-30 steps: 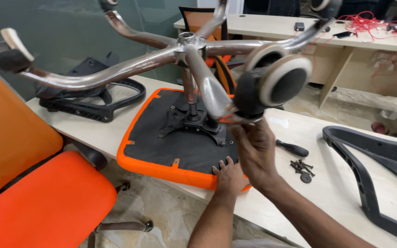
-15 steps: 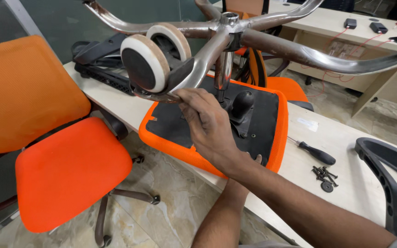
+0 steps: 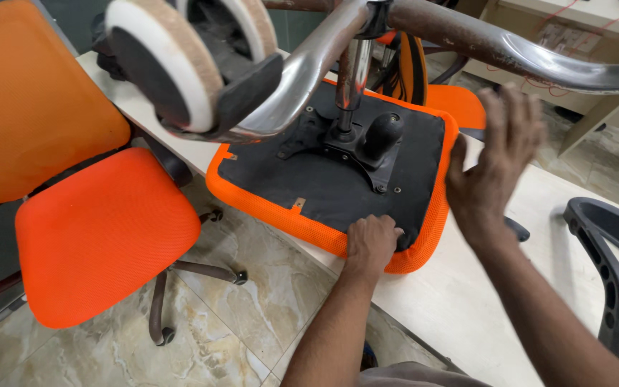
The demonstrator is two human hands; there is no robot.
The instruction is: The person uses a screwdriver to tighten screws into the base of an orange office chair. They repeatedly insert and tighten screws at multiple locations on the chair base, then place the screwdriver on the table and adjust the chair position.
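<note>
An orange chair seat (image 3: 266, 197) lies upside down on the table, black underside up, with a black mechanism (image 3: 356, 140) bolted to it. A chrome column rises from it to a chrome star base (image 3: 510, 50) carrying a black-and-white caster (image 3: 180, 64) near the camera. My left hand (image 3: 370, 244) presses knuckles-down on the seat's near edge. My right hand (image 3: 496, 168) hovers open, blurred, beside the seat's right edge, just under a chrome leg, holding nothing.
An assembled orange office chair (image 3: 102, 229) stands on the tiled floor at left. A black plastic armrest (image 3: 610, 258) lies on the table at right. Another orange seat part (image 3: 456, 104) sits behind the seat. A desk (image 3: 589, 29) stands beyond.
My right hand let go of the caster end of the star base and moved right, opening beside the seat. The base has turned, swinging the caster left. My left hand is back on the seat edge.
</note>
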